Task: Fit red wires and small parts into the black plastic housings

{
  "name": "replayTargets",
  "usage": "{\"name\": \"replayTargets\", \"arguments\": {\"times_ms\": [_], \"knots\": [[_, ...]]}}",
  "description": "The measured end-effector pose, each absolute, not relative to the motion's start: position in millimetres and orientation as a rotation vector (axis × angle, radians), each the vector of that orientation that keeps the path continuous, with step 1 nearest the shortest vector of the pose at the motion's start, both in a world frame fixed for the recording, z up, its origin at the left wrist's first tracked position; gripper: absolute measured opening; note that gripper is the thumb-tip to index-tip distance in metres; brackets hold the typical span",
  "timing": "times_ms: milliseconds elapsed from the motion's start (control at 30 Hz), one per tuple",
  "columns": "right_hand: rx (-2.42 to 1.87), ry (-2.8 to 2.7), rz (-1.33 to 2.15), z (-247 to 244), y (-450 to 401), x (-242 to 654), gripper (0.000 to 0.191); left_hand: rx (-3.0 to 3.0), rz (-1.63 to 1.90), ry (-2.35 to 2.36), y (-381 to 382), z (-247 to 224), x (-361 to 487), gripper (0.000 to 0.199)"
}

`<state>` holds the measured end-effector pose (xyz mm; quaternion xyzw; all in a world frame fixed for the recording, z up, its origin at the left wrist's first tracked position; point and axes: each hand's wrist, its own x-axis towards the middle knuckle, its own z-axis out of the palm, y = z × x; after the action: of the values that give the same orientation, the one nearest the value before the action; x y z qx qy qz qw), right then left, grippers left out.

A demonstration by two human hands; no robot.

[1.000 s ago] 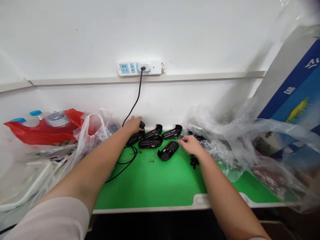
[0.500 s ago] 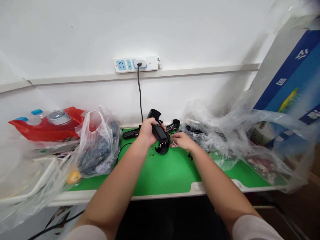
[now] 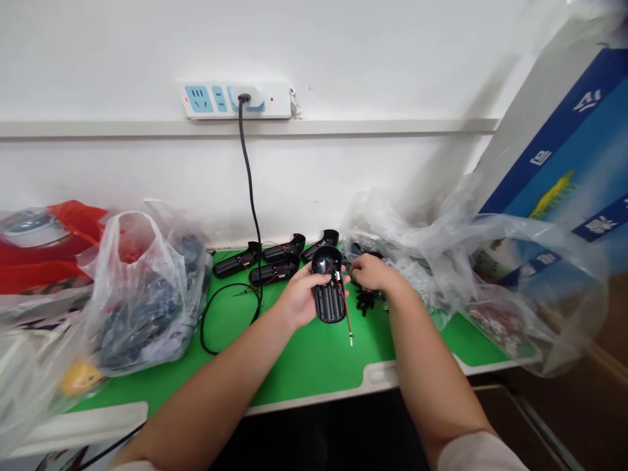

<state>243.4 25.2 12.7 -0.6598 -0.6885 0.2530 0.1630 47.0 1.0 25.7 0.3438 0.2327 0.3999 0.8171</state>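
My left hand (image 3: pixel 300 299) is closed round a black plastic housing (image 3: pixel 330 306), its thumb on the inside. The open side faces up, with a round cup at the far end and long ribbed slots at the near end. From it a red-and-black wire (image 3: pixel 347 307) hangs over the mat, ending in a small light-coloured tip. My right hand (image 3: pixel 371 271) is just right of the housing, fingers curled together above small black parts (image 3: pixel 365 303); whatever is in its fingertips is hidden. Several similar black housings (image 3: pixel 275 269) with wires lie behind my left hand.
A black cable (image 3: pixel 249 176) runs from the power strip (image 3: pixel 275 99) down to the green mat (image 3: pixel 314 363) and loops there. Filled plastic bags (image 3: pixel 147 307) stand left. At right are crumpled clear bags (image 3: pixel 417 252) and a tall blue-and-white box (image 3: pixel 564 157).
The housing has turned so its open slotted side faces up. My right hand has left the wire and moved right to the small black parts. The view has shifted right and closer.
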Motion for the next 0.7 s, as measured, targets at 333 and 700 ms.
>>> {"name": "replayTargets", "arguments": {"times_ms": [333, 700], "knots": [[-1.867, -2.133, 0.421, -3, 34, 221, 0.026, 0.733, 0.927, 0.462, 1, 28, 18, 0.052], [-1.906, -2.058, 0.392, -6, 38, 222, 0.028, 0.801, 0.954, 0.353, -2, 30, 17, 0.045]]}}
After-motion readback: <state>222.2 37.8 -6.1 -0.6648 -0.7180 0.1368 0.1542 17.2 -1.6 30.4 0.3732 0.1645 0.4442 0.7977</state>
